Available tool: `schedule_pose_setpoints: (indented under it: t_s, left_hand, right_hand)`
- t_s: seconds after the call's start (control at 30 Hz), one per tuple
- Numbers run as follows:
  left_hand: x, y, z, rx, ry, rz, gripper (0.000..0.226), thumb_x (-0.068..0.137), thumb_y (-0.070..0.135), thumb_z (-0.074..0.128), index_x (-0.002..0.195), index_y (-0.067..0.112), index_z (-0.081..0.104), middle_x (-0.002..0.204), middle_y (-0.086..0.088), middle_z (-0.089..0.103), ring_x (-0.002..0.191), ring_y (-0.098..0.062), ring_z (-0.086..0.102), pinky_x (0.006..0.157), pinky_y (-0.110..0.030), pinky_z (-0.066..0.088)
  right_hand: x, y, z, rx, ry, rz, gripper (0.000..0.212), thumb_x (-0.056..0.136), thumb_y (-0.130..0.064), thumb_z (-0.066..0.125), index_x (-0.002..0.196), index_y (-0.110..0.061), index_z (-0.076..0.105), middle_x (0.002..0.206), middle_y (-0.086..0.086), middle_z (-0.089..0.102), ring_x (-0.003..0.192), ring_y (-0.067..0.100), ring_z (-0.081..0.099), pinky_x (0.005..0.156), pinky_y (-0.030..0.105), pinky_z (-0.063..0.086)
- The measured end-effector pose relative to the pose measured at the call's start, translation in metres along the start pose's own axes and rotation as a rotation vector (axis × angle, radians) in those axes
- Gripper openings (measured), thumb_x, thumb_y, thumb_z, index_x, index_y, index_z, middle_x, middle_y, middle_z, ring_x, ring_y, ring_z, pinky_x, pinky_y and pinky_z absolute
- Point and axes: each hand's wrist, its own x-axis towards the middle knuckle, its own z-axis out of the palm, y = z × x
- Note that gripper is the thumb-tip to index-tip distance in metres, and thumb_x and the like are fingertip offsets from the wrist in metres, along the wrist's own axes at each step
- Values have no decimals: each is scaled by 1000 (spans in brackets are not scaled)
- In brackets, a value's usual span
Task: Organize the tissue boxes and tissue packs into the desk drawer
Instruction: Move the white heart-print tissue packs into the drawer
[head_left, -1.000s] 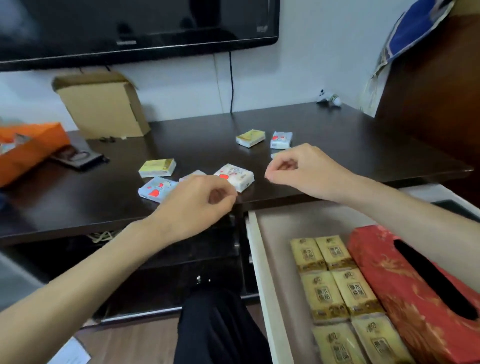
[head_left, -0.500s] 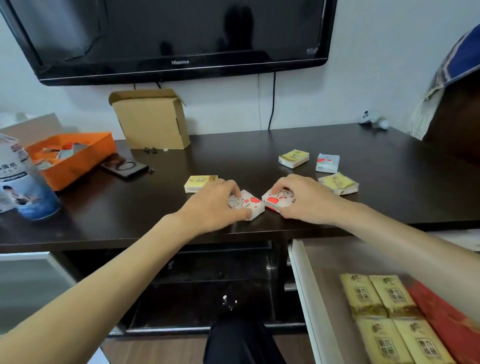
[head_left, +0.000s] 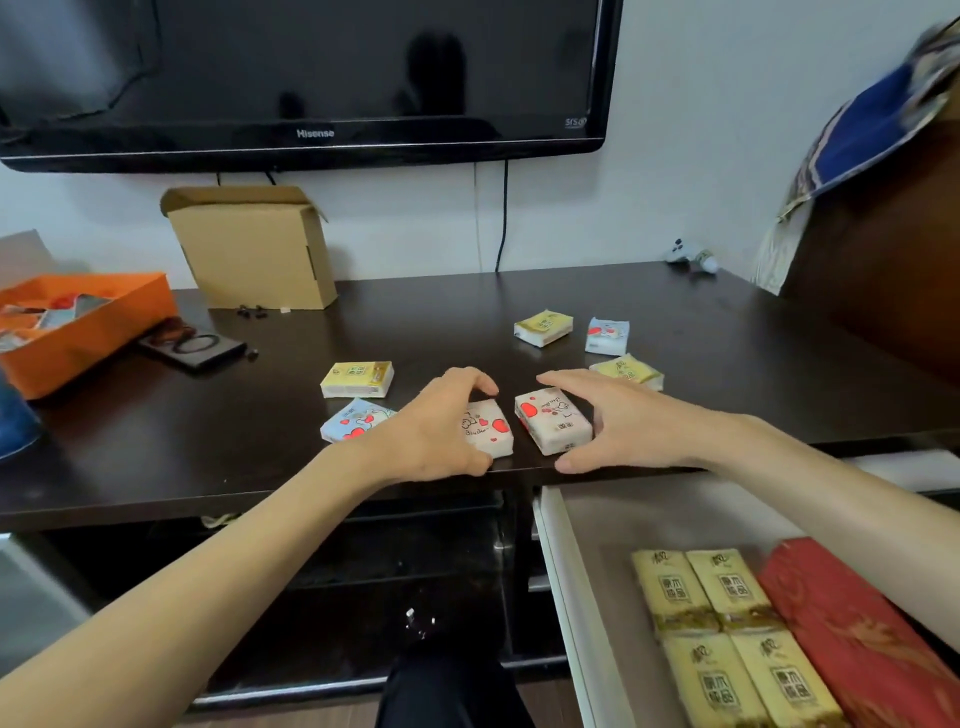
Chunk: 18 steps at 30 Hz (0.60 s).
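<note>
Tissue packs partly stowed: four yellow packs (head_left: 727, 644) and a red tissue box (head_left: 852, 629) lie side by side in the open drawer (head_left: 558, 571), which sits under the desk (head_left: 208, 441) front edge. Seven packs are on the desk. Left hand (head_left: 436, 426) curls over a white heart-print pack (head_left: 491, 428) at the desk front edge, fingers closing on it; right hand (head_left: 618, 421) brackets a second white pack (head_left: 553, 421) just beside it, thumb and fingers spread, not visibly clamped. Neither pack appears lifted. Further back on the desk: three yellow packs (head_left: 357, 378), two blue-printed packs (head_left: 350, 422). Judged under halfway done.
</note>
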Motion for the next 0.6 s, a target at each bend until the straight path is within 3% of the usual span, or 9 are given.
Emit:
schedule_pose_setpoints:
  t_s: [0.07,0.17,0.23,0.33,0.47,0.53,0.6]
  left_hand:
    - [0,1,-1,8,-14,-17,83,72,28,84,139,27,36,142,4,43,126,-15,44,102,-33,42]
    - [0,-1,-3,11,-78,-38,81,74,34,82,139,25,35,136,2,51,119,-15,51,99,-35,46]
    - [-1,-1,-2,-6,-64,-25,81,74,34,83,138,26,35,132,3,53,116,-14,53,98,-36,48]
    - [-5,3,1,-33,1,33,81,71,37,84,137,31,37,128,8,54,114,-12,55,94,-33,50]
    - [0,13,7,76,48,41,82,68,51,81,136,34,39,129,10,54,112,-11,55,93,-38,52]
    - [7,15,9,211,87,-14,82,70,62,73,138,31,40,133,7,52,115,-15,54,93,-42,51]
    - [12,14,12,351,114,-74,81,74,75,58,138,30,40,135,2,49,117,-21,54,88,-41,51]
  right_hand:
    - [3,1,-2,75,-37,16,99,78,-40,82,160,-37,26,161,-14,35,139,7,40,115,33,37]
    - [7,0,-2,76,-15,16,86,83,-31,82,155,-33,36,136,-18,52,95,-9,52,76,7,41]
    - [6,2,-1,70,48,-7,83,81,-29,85,152,-29,42,121,-20,52,83,-20,51,65,2,40]
    - [-1,6,1,22,116,-75,85,77,-35,87,149,-28,43,125,-15,49,87,-24,47,66,9,40]
    - [-7,5,-4,-26,142,-27,80,77,-42,84,146,-29,46,124,-9,49,93,-2,52,73,23,40]
    - [-7,1,-8,-172,128,76,79,78,-60,77,144,-29,47,127,-8,52,109,9,55,82,34,44]
    - [-8,-4,-9,-388,135,187,86,76,-83,57,141,-28,47,133,-4,55,120,22,56,81,39,42]
